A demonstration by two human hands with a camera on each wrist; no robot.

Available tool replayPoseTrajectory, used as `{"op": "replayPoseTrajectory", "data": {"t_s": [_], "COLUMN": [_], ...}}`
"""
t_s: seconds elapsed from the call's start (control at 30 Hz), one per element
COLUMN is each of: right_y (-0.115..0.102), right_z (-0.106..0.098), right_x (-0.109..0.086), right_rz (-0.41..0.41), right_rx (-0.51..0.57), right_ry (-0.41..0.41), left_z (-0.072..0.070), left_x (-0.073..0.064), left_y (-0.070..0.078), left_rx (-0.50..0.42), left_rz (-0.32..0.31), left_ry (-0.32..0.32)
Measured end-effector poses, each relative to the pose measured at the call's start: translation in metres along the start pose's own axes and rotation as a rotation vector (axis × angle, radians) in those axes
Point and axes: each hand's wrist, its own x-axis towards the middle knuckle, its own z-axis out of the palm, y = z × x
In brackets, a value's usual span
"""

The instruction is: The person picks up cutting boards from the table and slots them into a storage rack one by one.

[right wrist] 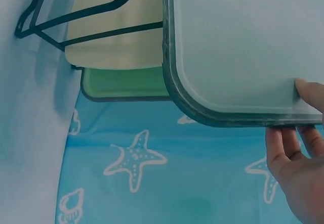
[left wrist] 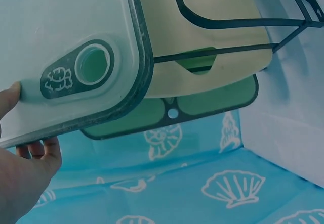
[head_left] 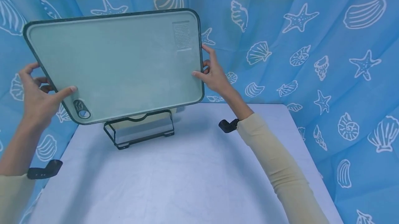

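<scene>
In the head view, both hands hold up a large pale grey-green cutting board (head_left: 124,64) with a dark rim, tilted a little and in front of a black wire rack (head_left: 146,139). The left hand (head_left: 38,97) grips its left edge, thumb on the near face close to an oval hanging hole (head_left: 81,109). At the right edge the right hand (head_left: 215,73) pinches it, thumb in front and fingers behind, below a textured grating patch (head_left: 182,36). Behind the held board, the left wrist view shows a cream board (left wrist: 233,72) in the rack and a green board (left wrist: 223,100) with dark edging beyond it.
The rack stands toward the back of a table covered in white cloth (head_left: 174,175). A blue curtain (head_left: 280,75) printed with white shells and starfish hangs behind the table and along its sides. Black bands (head_left: 45,169) sit on both wrists.
</scene>
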Motion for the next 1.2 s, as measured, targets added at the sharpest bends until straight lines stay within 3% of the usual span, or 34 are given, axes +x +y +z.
{"op": "replayPoseTrajectory", "data": {"t_s": [0.33, 0.57, 0.93, 1.2], "right_y": [0.005, 0.011, 0.019, 0.023], "right_z": [0.013, 0.022, 0.034, 0.041], "right_x": [0.004, 0.005, 0.005, 0.004], "right_rz": [0.028, 0.047, 0.076, 0.080], "right_rx": [-0.043, -0.060, -0.040, -0.046], "right_ry": [0.044, 0.058, 0.065, 0.064], "left_z": [0.002, 0.001, 0.003, 0.004], "left_x": [0.004, 0.005, 0.003, 0.002], "left_y": [-0.001, -0.007, -0.019, -0.028], "left_rx": [0.041, 0.023, 0.020, 0.036], "left_rz": [-0.060, -0.060, -0.055, -0.091], "left_ry": [-0.006, -0.044, -0.042, -0.039]}}
